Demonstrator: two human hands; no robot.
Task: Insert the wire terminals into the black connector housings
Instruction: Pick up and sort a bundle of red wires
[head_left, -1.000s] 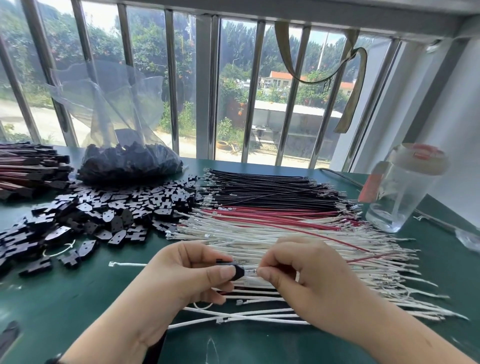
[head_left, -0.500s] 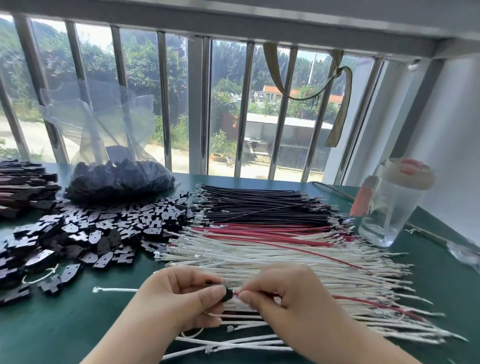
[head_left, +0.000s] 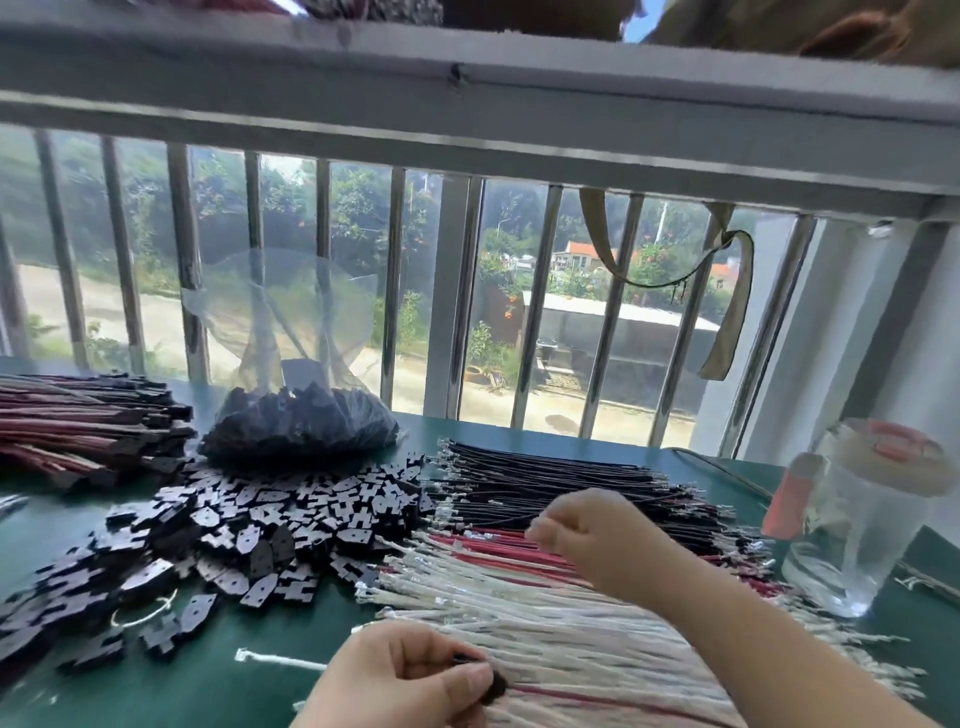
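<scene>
At the table's near edge, left hand (head_left: 410, 675) pinching a black housing (head_left: 493, 686) with a red wire (head_left: 597, 699) trailing from it. Further back, right hand (head_left: 592, 540) over the black wires (head_left: 571, 488), fingers curled, grasp unclear. Far from finished, judging by the heaped loose housings (head_left: 270, 525) and white wires (head_left: 519, 613); finished bundles (head_left: 88, 431) stacked far left.

No legible text anywhere; bottle (head_left: 866, 525) lid markings (blurred) unreadable

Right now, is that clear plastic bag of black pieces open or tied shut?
Open. The plastic bag has its top spread wide and standing up above the black housings inside, with no knot visible.
</scene>
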